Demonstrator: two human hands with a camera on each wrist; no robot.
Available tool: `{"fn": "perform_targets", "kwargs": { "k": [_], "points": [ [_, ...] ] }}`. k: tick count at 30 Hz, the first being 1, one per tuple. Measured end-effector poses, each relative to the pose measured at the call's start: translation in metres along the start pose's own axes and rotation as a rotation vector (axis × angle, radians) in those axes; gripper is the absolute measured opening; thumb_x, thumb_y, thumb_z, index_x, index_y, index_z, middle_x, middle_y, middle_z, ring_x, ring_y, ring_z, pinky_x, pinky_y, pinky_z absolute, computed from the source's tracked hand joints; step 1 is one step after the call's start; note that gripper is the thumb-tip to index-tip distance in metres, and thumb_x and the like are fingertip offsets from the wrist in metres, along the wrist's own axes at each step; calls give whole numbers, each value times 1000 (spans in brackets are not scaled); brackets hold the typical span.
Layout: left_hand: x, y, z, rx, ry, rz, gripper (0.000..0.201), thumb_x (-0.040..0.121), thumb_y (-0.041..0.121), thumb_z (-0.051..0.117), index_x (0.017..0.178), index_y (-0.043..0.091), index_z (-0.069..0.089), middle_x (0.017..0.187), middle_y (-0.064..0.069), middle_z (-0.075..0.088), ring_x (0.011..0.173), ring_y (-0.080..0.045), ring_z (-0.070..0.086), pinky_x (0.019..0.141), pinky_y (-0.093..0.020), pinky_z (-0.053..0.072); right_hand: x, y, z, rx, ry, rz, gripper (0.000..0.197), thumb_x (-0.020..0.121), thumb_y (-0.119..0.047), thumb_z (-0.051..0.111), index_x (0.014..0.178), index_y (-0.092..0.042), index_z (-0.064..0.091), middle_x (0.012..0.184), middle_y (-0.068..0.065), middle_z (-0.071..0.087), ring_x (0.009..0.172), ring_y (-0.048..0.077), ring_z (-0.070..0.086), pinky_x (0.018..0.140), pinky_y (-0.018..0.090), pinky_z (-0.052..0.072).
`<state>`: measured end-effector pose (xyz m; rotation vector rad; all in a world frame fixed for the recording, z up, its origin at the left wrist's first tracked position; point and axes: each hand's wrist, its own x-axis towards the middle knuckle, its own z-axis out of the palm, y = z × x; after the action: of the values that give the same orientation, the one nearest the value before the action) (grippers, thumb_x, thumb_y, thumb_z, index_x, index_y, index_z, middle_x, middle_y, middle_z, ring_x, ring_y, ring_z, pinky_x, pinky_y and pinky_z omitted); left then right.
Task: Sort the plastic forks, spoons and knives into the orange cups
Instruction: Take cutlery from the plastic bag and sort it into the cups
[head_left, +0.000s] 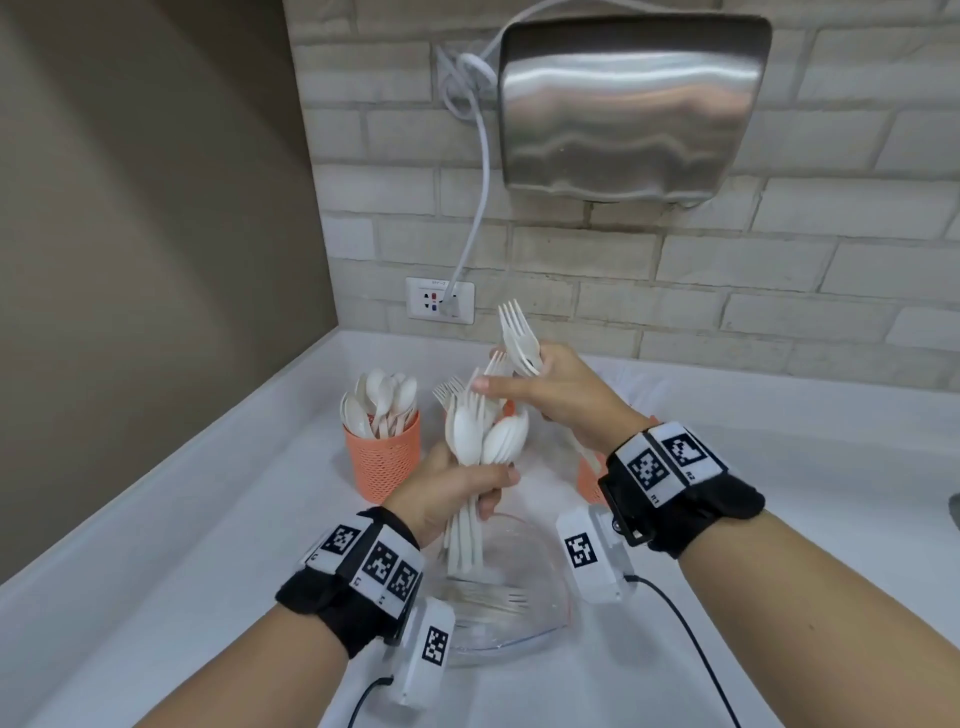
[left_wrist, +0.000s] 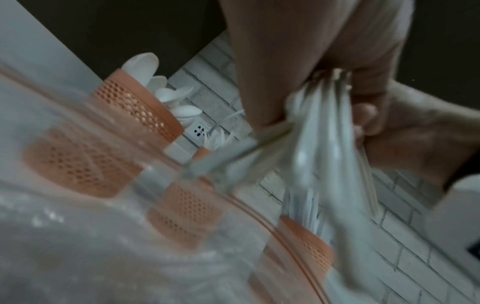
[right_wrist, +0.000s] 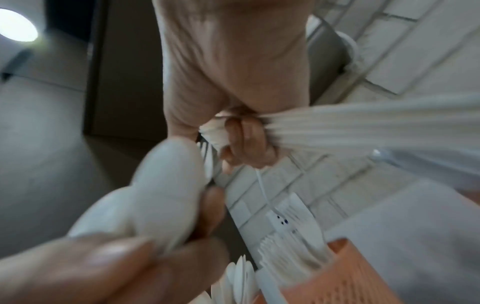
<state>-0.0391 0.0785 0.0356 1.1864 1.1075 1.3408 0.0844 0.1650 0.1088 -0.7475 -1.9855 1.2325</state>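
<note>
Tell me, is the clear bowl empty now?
Not empty. Through the clear bowl the head view shows at least one white fork lying on its bottom, below the left hand.

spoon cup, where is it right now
In the head view the orange cup of spoons stands upright on the white counter, left of the left hand, which grips a bunch of cutlery.

right arm (head_left: 810, 587) hides most of one orange cup (head_left: 589, 480).
</note>
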Motion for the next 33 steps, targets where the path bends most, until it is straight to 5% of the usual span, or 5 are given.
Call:
{"fn": "perform_targets", "kwargs": {
  "k": [4,9,18,26,33],
  "points": [
    [-9,10,-13,-152,-320,-160,26,70,2,60,95,10,63,62,-1,49,38,-8,39,40,-20,30,-6,10,3,172,-271,192,81,63,-42,79,116,11,50,69,14,47,45,14,39,37,16,26],
    [-11,10,-20,-252,-465,-235,29,73,7,56,101,11,62,58,4,46,40,-4,39,43,-21,26,-12,14,17,416,-271,236,28,85,-11,60,114,-10,60,48,-1,59,31,8,48,35,15,37],
    [-13,12,-26,-265,-448,-222,29,74,8,60,103,9,59,62,1,49,45,-7,45,48,-21,41,-7,18,37,411,-125,190,18,82,-7,64,66,-4,59,41,3,54,28,11,42,30,15,31],
    [-13,11,-31,-242,-414,-258,8,73,10,58,82,9,58,62,2,53,43,-6,44,46,-19,39,0,26,47,618,-94,232,4,83,-5,64,84,-9,65,72,4,69,67,15,66,64,25,55],
    [-14,0,-37,-189,-362,-266,11,75,12,62,84,7,58,69,1,57,47,-6,47,48,-19,41,7,26,42,673,78,177,10,89,-7,56,81,-4,61,59,2,67,51,11,62,48,21,51]
  ]
}}
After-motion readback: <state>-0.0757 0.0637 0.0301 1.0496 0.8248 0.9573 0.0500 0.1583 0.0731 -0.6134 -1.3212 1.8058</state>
